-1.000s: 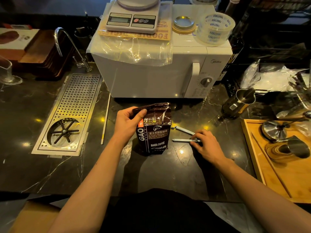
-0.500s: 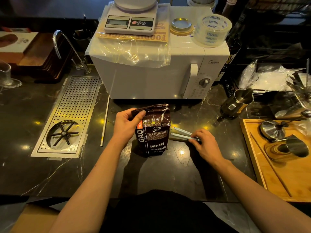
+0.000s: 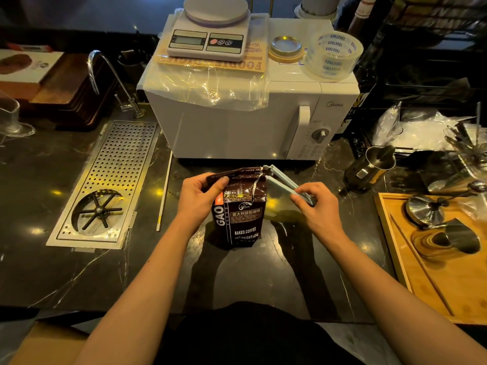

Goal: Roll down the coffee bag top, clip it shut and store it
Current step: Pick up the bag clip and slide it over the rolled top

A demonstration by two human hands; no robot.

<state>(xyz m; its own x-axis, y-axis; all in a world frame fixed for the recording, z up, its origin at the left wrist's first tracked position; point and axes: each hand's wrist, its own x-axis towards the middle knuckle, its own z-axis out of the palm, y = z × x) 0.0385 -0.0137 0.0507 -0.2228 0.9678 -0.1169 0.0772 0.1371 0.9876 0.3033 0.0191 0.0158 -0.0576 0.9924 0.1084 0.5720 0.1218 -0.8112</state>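
Observation:
A dark brown coffee bag labelled BAKED.COFFEE stands upright on the black marble counter, its top folded over. My left hand grips the bag's upper left corner with the thumb on the fold. My right hand holds a long pale blue sealing clip by its near end. The clip's two arms are spread apart, and its hinge end sits at the bag's top right corner.
A white microwave stands right behind the bag, with a scale and tape roll on top. A steel drip tray and tap lie left. A milk pitcher and a wooden tray with steel tools sit right.
My right hand picked the clip up off the counter and brought it up and left to the bag's top right corner. My left hand stayed on the bag.

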